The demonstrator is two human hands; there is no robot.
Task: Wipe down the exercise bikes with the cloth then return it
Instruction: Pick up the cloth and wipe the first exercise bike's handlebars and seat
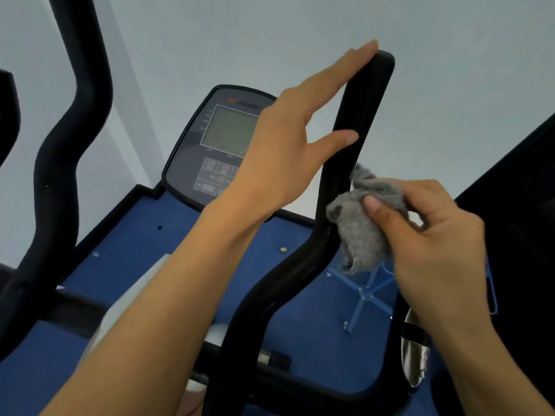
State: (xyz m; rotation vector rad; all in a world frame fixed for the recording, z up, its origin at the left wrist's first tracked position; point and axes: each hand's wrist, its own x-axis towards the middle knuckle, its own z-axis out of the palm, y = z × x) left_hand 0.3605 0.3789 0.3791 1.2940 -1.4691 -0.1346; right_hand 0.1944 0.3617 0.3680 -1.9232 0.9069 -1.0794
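Head view. We look down and forward over an exercise bike with two curved black foam-covered handlebars. The right handlebar (354,139) rises through the middle of the frame to a rounded top end; the left handlebar (60,151) curves up along the left edge.

Our left hand (288,151) is open, fingers straight and close together. The fingertips lie along the left side of the right handlebar near its top end, and the thumb reaches toward the bar lower down. We cannot tell whether the thumb touches it. The hand does not wrap the bar.

Our right hand (435,235) pinches a crumpled grey fuzzy cloth (360,223) between the thumb and the other fingers. The cloth bunches against the right side of the right handlebar, at its middle stretch just above the bend, and its loose end hangs below the hand.

Between the handlebars sits the bike's dark grey console with a greenish rectangular display (228,130) and a panel of buttons under it. Beneath lies a blue floor (192,244). A light blue metal stand with crossed legs (366,292) rests on it, right of the bar. The wall behind is pale grey.
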